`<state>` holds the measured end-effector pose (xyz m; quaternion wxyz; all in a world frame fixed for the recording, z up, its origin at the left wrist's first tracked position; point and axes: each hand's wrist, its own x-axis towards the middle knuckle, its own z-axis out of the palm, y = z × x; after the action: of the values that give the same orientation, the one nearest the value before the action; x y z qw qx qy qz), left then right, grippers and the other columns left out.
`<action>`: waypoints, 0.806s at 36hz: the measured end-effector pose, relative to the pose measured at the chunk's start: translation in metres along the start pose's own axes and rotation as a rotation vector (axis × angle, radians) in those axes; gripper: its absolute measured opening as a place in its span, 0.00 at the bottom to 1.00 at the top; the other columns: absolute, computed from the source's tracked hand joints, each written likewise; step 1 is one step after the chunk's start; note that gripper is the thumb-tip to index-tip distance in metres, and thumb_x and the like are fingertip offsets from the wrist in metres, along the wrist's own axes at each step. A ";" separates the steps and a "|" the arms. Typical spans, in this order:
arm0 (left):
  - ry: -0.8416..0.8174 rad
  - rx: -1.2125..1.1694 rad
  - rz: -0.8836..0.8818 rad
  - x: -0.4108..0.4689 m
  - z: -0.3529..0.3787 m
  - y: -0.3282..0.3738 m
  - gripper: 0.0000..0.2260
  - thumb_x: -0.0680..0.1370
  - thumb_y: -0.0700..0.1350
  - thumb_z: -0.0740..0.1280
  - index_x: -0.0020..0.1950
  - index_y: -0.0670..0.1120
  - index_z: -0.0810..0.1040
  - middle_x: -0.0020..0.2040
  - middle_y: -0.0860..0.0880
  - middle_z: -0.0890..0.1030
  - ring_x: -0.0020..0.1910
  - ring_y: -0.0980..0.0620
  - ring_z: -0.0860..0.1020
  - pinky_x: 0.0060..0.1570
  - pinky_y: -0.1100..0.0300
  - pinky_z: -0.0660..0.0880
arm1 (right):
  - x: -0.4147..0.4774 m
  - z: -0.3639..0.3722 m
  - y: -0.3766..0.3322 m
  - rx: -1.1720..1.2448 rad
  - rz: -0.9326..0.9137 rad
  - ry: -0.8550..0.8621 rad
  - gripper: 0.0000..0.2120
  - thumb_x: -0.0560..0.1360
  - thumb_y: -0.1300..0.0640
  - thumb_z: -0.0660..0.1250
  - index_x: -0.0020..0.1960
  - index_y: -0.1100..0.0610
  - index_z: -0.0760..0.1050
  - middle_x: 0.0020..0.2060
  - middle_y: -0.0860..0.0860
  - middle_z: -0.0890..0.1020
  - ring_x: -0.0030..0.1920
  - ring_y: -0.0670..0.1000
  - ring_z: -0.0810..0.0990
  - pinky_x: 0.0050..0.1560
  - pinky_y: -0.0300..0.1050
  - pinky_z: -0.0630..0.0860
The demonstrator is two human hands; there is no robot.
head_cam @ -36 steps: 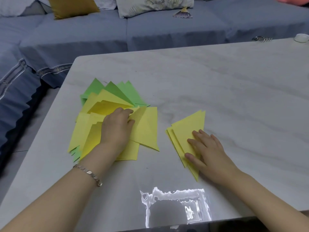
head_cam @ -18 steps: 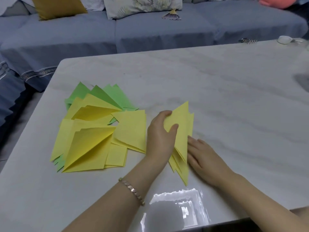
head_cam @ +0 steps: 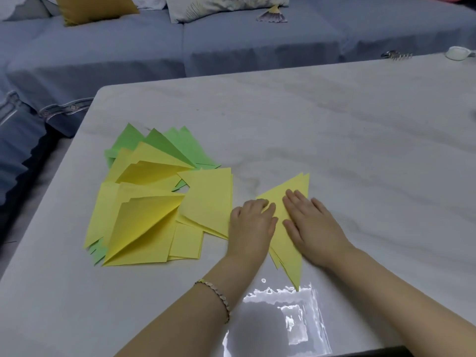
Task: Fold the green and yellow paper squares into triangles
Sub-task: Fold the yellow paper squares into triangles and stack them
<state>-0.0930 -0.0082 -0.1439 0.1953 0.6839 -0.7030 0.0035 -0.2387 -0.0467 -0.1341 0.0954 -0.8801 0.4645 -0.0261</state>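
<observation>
I am pressing my left hand (head_cam: 253,224) and right hand (head_cam: 313,225), fingers flat, side by side, onto the yellow triangle stack (head_cam: 296,188) (long edge running away from me); the paper pile (head_cam: 154,202) is lying just beyond my left hand.

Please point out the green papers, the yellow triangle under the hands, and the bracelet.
green papers (head_cam: 185,148): head view, top sheet's face.
yellow triangle (head_cam: 300,182): head view, far corner.
bracelet (head_cam: 219,295): head view, links on wrist.
</observation>
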 end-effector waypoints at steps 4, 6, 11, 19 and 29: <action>-0.063 0.114 0.010 -0.003 -0.007 0.002 0.12 0.65 0.50 0.75 0.47 0.53 0.82 0.48 0.56 0.82 0.44 0.56 0.81 0.56 0.53 0.63 | 0.021 -0.006 0.005 -0.088 0.085 -0.093 0.42 0.66 0.39 0.26 0.76 0.57 0.44 0.76 0.50 0.45 0.75 0.47 0.43 0.72 0.45 0.42; -0.174 0.129 0.009 -0.004 -0.019 0.002 0.14 0.71 0.48 0.69 0.57 0.53 0.79 0.60 0.55 0.79 0.55 0.56 0.78 0.68 0.48 0.59 | 0.024 -0.007 0.006 -0.104 0.086 -0.129 0.43 0.65 0.37 0.26 0.76 0.57 0.42 0.76 0.51 0.43 0.75 0.47 0.40 0.72 0.46 0.40; -0.436 0.108 -0.009 0.000 -0.028 0.000 0.22 0.80 0.42 0.54 0.74 0.50 0.58 0.76 0.54 0.55 0.73 0.55 0.57 0.72 0.49 0.40 | 0.003 -0.011 0.000 -0.129 0.017 -0.247 0.65 0.48 0.22 0.18 0.75 0.58 0.38 0.75 0.52 0.38 0.74 0.47 0.34 0.72 0.50 0.36; -0.283 0.092 -0.055 0.004 -0.058 -0.004 0.20 0.79 0.45 0.57 0.71 0.49 0.64 0.75 0.50 0.59 0.73 0.54 0.58 0.72 0.49 0.47 | -0.028 -0.009 -0.012 -0.044 -0.030 -0.244 0.66 0.46 0.18 0.26 0.75 0.56 0.36 0.73 0.48 0.35 0.69 0.42 0.29 0.70 0.48 0.33; -0.168 -0.001 -0.633 -0.005 -0.113 -0.065 0.32 0.73 0.51 0.70 0.72 0.46 0.60 0.53 0.46 0.77 0.58 0.42 0.70 0.52 0.53 0.67 | -0.037 -0.009 -0.014 0.237 -0.044 -0.048 0.57 0.56 0.17 0.42 0.76 0.51 0.45 0.71 0.38 0.39 0.71 0.36 0.32 0.69 0.37 0.30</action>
<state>-0.0004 0.0231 -0.0579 0.1284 0.8663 -0.4691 -0.1143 -0.2499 -0.0095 -0.1210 0.2089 -0.8730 0.4363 -0.0620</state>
